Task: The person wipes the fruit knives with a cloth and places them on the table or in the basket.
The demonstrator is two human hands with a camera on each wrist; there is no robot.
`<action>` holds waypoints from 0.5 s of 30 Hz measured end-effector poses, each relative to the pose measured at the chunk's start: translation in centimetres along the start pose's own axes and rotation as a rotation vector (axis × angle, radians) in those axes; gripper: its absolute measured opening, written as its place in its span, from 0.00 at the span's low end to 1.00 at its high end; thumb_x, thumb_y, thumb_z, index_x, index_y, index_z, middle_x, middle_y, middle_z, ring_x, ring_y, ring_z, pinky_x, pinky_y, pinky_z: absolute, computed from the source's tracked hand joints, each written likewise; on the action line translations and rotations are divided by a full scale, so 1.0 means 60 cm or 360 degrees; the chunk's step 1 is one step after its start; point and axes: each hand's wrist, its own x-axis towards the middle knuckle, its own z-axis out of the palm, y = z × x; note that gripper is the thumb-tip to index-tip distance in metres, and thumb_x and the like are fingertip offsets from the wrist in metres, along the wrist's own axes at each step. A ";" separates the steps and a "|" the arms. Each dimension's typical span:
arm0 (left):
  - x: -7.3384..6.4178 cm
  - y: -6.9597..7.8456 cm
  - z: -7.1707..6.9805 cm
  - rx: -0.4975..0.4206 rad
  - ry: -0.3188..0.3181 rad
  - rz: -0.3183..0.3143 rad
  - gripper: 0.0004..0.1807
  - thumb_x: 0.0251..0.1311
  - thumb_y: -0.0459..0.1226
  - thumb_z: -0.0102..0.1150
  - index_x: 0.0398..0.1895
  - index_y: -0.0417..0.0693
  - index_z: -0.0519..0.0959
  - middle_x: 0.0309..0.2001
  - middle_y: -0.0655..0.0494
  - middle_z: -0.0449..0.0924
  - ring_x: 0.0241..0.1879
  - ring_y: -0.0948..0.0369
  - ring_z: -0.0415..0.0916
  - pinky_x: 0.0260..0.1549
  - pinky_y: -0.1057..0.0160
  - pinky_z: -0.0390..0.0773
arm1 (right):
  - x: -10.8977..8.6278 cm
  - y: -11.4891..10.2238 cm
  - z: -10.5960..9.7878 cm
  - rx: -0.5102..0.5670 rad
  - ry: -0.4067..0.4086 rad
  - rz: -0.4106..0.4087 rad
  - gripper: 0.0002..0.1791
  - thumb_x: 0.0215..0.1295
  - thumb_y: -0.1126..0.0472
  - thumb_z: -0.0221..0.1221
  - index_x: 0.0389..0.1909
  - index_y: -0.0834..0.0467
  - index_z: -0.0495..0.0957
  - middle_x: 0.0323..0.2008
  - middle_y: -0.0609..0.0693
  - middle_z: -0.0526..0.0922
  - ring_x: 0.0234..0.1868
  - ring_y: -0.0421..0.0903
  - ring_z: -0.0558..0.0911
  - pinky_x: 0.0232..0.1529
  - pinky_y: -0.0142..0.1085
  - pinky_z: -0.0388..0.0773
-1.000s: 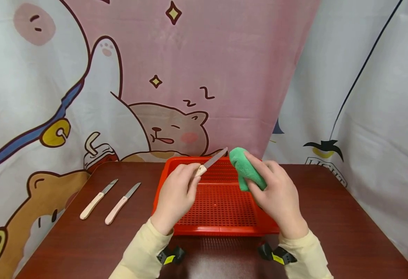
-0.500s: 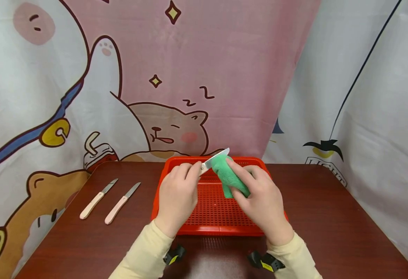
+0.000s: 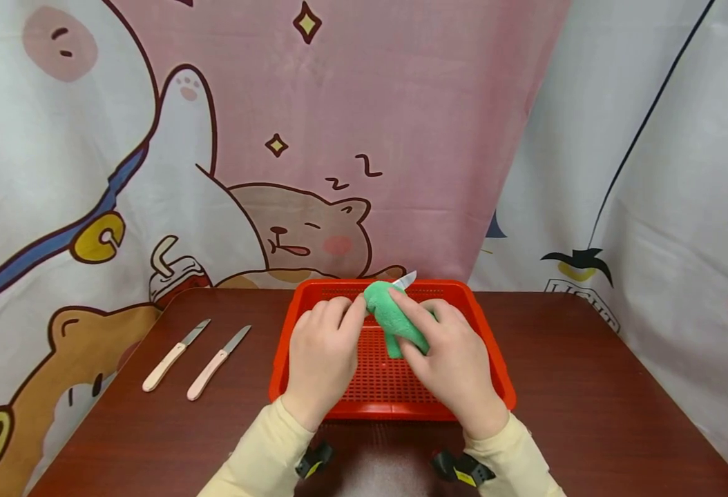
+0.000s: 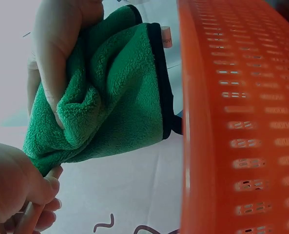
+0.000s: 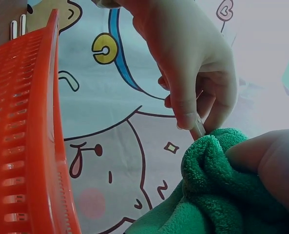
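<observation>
My left hand (image 3: 323,348) grips the pale handle (image 4: 31,219) of a small knife above the basket. Only the tip of the knife's blade (image 3: 406,279) shows, pointing up to the right. A folded green cloth (image 3: 395,317) with a dark edge band wraps over the rest of the blade. My right hand (image 3: 454,359) holds that cloth, its thumb and fingers pinching it around the blade. In the left wrist view the cloth (image 4: 120,92) hangs in loose folds, close by the left fingers. The right wrist view shows the left hand (image 5: 193,63) just beyond the bunched cloth.
A red perforated plastic basket (image 3: 395,412) stands on the dark wooden table (image 3: 588,386) beneath both hands. Two more knives lie to its left, an outer knife (image 3: 168,362) and an inner knife (image 3: 211,369). A printed cartoon curtain (image 3: 438,138) hangs behind the table.
My right hand has moved left with the green cloth, from apart beside the knife onto its blade and down toward the handle. The left hand keeps its hold nearly in place.
</observation>
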 end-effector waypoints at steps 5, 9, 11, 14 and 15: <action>-0.002 -0.002 0.000 -0.0013 0.0027 0.0017 0.15 0.58 0.25 0.59 0.48 0.39 0.82 0.36 0.48 0.79 0.28 0.52 0.75 0.20 0.58 0.73 | 0.002 0.001 0.000 -0.0011 -0.0011 0.0015 0.35 0.52 0.63 0.70 0.64 0.42 0.76 0.38 0.53 0.77 0.34 0.49 0.75 0.23 0.40 0.76; -0.003 -0.003 -0.001 -0.0027 0.0024 0.0012 0.15 0.58 0.26 0.60 0.49 0.40 0.81 0.36 0.48 0.79 0.28 0.52 0.75 0.20 0.58 0.73 | 0.003 0.003 -0.003 -0.0025 -0.0017 0.0030 0.35 0.52 0.64 0.71 0.64 0.43 0.76 0.39 0.53 0.78 0.34 0.49 0.76 0.24 0.41 0.77; -0.004 -0.004 -0.002 -0.0038 0.0018 0.0008 0.15 0.58 0.27 0.61 0.49 0.40 0.81 0.37 0.48 0.79 0.29 0.52 0.75 0.21 0.58 0.74 | 0.004 0.004 -0.004 -0.0036 -0.0010 0.0034 0.35 0.52 0.64 0.71 0.64 0.43 0.76 0.38 0.54 0.78 0.34 0.49 0.76 0.24 0.42 0.77; -0.005 -0.005 -0.003 -0.0051 0.0014 0.0007 0.15 0.58 0.27 0.62 0.49 0.40 0.82 0.37 0.48 0.79 0.29 0.52 0.75 0.21 0.58 0.74 | 0.003 0.008 -0.006 -0.0047 0.0013 0.0041 0.35 0.52 0.65 0.71 0.63 0.43 0.77 0.38 0.54 0.78 0.33 0.50 0.76 0.24 0.43 0.77; -0.005 -0.005 -0.003 -0.0053 0.0018 0.0007 0.15 0.58 0.27 0.62 0.49 0.40 0.82 0.37 0.48 0.79 0.29 0.52 0.75 0.21 0.58 0.74 | 0.004 0.010 -0.007 -0.0050 0.0020 0.0046 0.35 0.52 0.65 0.71 0.63 0.43 0.77 0.37 0.54 0.78 0.33 0.51 0.76 0.24 0.43 0.76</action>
